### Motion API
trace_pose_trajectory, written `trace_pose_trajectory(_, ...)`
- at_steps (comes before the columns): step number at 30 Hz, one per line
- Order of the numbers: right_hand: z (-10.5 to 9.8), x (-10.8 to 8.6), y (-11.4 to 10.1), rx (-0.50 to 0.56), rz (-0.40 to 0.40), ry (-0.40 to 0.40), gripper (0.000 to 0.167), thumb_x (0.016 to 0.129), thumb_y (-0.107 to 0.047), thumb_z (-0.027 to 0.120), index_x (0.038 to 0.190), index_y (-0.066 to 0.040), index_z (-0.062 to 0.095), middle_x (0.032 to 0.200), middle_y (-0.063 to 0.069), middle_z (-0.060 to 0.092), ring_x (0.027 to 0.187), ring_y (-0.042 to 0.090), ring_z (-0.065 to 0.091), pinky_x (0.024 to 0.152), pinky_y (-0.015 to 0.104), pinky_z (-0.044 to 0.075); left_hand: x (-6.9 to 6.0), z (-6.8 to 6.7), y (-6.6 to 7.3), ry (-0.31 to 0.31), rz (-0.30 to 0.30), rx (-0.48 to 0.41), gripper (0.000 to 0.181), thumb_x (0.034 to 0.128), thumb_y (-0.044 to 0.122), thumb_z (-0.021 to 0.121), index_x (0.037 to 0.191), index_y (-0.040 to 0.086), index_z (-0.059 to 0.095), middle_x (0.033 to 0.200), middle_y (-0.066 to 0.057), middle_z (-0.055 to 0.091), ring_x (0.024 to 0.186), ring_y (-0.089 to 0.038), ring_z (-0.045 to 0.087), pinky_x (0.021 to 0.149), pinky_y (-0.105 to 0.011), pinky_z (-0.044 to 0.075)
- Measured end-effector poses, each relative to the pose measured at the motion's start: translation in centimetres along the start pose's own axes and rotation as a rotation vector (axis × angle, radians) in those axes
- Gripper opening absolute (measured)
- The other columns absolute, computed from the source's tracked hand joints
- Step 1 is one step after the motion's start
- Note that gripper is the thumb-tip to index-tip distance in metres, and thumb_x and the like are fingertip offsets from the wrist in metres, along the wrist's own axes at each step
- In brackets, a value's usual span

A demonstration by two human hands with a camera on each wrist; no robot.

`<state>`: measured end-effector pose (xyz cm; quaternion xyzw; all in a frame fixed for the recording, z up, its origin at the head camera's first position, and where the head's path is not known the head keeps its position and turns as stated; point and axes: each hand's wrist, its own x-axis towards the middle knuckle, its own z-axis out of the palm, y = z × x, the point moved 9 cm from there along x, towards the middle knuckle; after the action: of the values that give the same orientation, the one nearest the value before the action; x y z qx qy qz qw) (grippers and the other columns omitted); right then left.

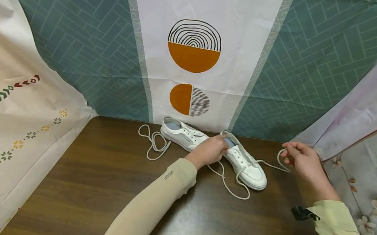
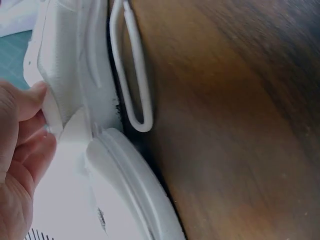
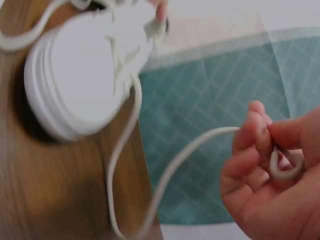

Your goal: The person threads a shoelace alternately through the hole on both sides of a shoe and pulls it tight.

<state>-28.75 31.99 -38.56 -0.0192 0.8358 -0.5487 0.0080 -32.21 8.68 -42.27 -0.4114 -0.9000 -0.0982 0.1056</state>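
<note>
Two white lace-up sneakers sit at the back of the dark table. My left hand (image 1: pixel 208 150) (image 2: pixel 20 160) pinches the collar edge of the right-hand sneaker (image 1: pixel 254 175) (image 3: pixel 80 75), whose toe points toward the front right. Off to the right, my right hand (image 1: pixel 303 162) (image 3: pixel 272 175) holds the free end of a white shoelace (image 1: pixel 270 165) (image 3: pixel 175 162) between thumb and fingers, with a small loop of it in the palm. That lace hangs slack from the sneaker's eyelets. The left-hand sneaker (image 1: pixel 181 136) is partly hidden behind my left hand.
Another loose lace (image 1: pixel 223 177) lies in front of the right-hand sneaker. A coiled lace (image 1: pixel 154 144) lies left of the other sneaker. The wooden table (image 1: pixel 100 184) ends at a green and white patterned curtain (image 1: pixel 199 80). A floral cloth (image 1: pixel 371 203) hangs at the right.
</note>
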Motion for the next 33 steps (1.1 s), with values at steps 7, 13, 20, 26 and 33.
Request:
trace_pose_trajectory(7,3.1,0.3,-1.0,0.056,-0.004,-0.116,0.047,0.100,-0.041,0.036,0.128,-0.005,0.049,0.112,-0.009,0.066,0.096,0.006,0.065,0.074,0.026,0.051,-0.4,-1.4,0.0,0.068,-0.033,-0.034,0.009,0.0914,0.023,0.059,0.089,0.020,0.067,0.085,0.009,0.065,0.104,-0.013,0.060,0.095,-0.023,0.045)
trace_pose_trajectory(13,4.5,0.3,-2.8,0.056,-0.130,-0.142,0.044,0.103,-0.028,0.032,0.139,-0.005,0.042,0.129,-0.004,0.057,0.112,0.002,0.058,0.079,0.020,0.049,-0.7,-4.0,-0.6,0.192,-0.157,-0.204,0.015,0.0926,0.029,0.058,0.096,0.022,0.071,0.088,0.011,0.069,0.082,-0.005,0.059,0.078,-0.020,0.048)
trace_pose_trajectory(20,6.0,0.4,-3.8,-0.113,-0.197,-0.070,0.042,0.100,-0.031,0.041,0.136,-0.011,0.049,0.129,0.013,0.058,0.115,0.008,0.058,0.082,0.008,0.045,-0.3,-5.7,0.2,0.281,-0.226,-0.503,0.018,0.0910,0.031,0.061,0.093,0.019,0.074,0.085,0.011,0.069,0.071,0.000,0.056,0.065,-0.014,0.045)
trace_pose_trajectory(26,6.7,0.8,-3.4,-0.200,-0.145,-0.021,0.042,0.099,-0.031,0.044,0.133,-0.008,0.050,0.122,0.014,0.062,0.106,0.022,0.064,0.077,0.017,0.051,-0.1,-5.9,1.5,0.292,-0.192,-0.582,0.017,0.0891,0.034,0.062,0.088,0.021,0.073,0.079,0.013,0.067,0.065,0.003,0.053,0.058,-0.012,0.044)
trace_pose_trajectory(33,5.9,0.4,-3.1,-0.758,-0.067,0.058,0.033,0.099,-0.023,0.043,0.120,0.000,0.055,0.090,0.015,0.069,0.063,0.023,0.058,0.055,0.038,0.043,-0.4,-5.3,1.9,0.273,-0.162,-0.456,0.012,0.0884,0.026,0.065,0.086,0.020,0.074,0.077,0.014,0.066,0.065,0.004,0.051,0.059,-0.010,0.041)
